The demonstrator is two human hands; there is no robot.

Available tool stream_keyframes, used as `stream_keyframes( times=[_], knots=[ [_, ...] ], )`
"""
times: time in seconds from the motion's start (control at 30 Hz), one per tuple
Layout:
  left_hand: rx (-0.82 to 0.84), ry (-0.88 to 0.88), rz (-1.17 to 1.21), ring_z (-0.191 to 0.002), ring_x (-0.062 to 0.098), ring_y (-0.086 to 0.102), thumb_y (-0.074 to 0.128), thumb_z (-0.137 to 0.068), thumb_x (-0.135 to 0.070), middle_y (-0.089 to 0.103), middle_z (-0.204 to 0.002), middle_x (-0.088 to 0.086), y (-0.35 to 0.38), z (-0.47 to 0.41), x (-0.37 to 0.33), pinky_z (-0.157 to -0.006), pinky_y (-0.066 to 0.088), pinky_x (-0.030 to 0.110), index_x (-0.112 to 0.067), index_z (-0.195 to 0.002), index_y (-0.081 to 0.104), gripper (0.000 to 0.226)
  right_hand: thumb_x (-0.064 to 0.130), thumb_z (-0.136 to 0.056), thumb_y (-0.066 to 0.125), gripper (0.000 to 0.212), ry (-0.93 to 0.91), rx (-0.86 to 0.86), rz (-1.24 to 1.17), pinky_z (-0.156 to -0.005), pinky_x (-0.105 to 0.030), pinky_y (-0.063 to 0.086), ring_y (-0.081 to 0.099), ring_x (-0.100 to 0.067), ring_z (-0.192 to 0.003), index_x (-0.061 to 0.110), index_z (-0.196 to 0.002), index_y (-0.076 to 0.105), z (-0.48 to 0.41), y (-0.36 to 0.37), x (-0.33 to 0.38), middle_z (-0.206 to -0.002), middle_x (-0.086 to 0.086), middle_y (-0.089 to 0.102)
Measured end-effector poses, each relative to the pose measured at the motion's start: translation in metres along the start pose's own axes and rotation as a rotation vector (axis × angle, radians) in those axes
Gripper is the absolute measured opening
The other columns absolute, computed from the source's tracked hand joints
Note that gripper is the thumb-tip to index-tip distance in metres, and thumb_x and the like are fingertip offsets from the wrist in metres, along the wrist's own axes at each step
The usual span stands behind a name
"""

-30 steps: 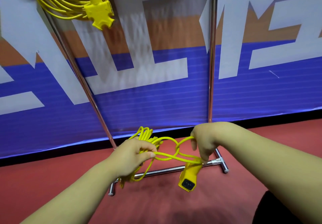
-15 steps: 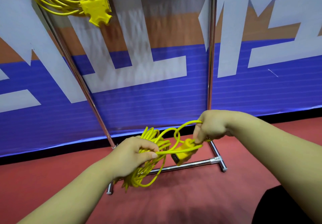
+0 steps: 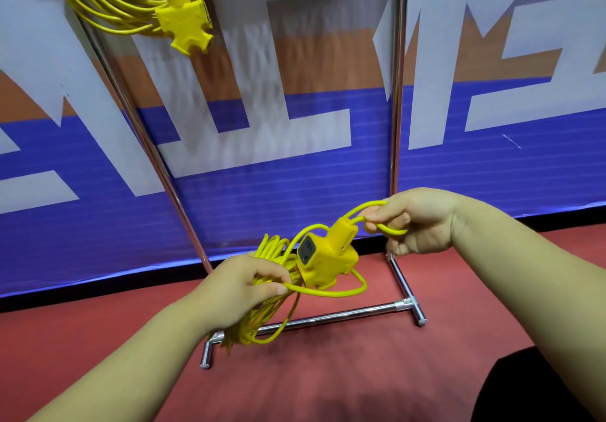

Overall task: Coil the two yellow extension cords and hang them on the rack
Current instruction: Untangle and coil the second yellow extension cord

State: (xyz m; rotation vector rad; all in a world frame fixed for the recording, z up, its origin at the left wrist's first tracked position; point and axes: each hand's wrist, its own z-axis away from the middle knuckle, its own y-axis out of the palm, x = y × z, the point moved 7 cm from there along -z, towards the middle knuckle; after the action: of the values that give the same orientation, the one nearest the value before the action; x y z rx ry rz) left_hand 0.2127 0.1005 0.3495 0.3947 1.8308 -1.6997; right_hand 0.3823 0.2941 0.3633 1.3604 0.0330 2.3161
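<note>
Socket block [image 3: 323,257] lifted | left hand [image 3: 236,290] grips coil [image 3: 273,249] | right hand [image 3: 416,221] pinches cord [image 3: 392,232], perhaps looped

Bright, even light (probably from overhead); soft shadows pool on the floor [image 3: 328,372]. The banner [image 3: 249,60] lettering smears with motion blur; the rack [image 3: 398,93] poles lean with wide-angle distortion.

Indoor hall, printed banner [image 3: 295,198], red floor [image 3: 360,385]
</note>
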Motion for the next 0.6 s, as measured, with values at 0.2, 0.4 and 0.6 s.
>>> stream_keyframes(
  times=[0.2,0.4,0.6],
  knots=[
    [-0.036,-0.143,-0.032,-0.081,0.021,0.067,0.076,-0.088,-0.028,0.073,-0.088,-0.004,-0.010,-0.003,0.027,-0.079,0.054,0.035,-0.047,-0.092,0.073,0.020,0.013,-0.084,0.060,0.005,-0.086,0.011,-0.064,-0.062,-0.025,0.026,0.028,-0.001,-0.030,0.013,-0.080,0.063,0.005,0.002,0.008,-0.059,0.004,0.056],
    [-0.150,-0.193,-0.085,-0.104,0.014,0.065,0.078,-0.085,-0.021,0.070,-0.106,-0.006,-0.027,0.001,0.034,-0.089,0.045,0.028,-0.052,-0.089,0.075,0.031,0.014,-0.069,0.055,0.010,-0.108,-0.014,-0.090,-0.058,-0.024,0.031,0.024,-0.004,-0.030,0.014,-0.075,0.063,0.005,0.000,0.016,-0.052,0.006,0.045],
    [-0.205,-0.270,-0.133,-0.107,0.018,0.065,0.074,-0.089,-0.025,0.071,-0.102,-0.008,-0.039,0.009,0.044,-0.083,0.045,0.026,-0.048,-0.102,0.074,0.026,0.011,-0.082,0.070,0.013,-0.010,-0.160,0.475,-0.051,-0.024,0.024,0.034,-0.008,-0.043,0.015,-0.070,0.068,-0.005,-0.015,-0.005,-0.057,0.000,0.056]
  ],
)
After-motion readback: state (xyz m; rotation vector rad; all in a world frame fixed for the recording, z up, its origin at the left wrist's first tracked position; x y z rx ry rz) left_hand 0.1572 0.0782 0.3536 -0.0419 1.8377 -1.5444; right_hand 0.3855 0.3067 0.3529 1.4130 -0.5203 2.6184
